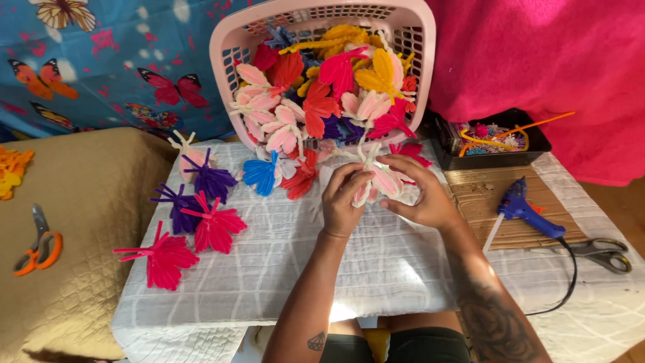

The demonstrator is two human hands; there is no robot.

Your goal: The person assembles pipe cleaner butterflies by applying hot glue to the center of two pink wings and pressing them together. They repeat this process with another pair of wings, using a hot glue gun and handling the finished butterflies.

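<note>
My left hand (344,202) and my right hand (422,191) both grip a pale pink and white pipe-cleaner butterfly (383,178) just above the white quilted cloth (376,269). Right behind it, a tipped pink laundry basket (416,33) spills several fuzzy butterflies in pink, red, yellow and purple. A blue butterfly (261,173) and a red one (301,178) lie at the basket's mouth.
To the left on the cloth lie purple butterflies (209,179), a magenta one (216,227) and another magenta one (161,259). Orange scissors (40,245) rest on the tan cushion. At the right are a blue glue gun (524,208), grey scissors (605,254) and a black tray (490,138).
</note>
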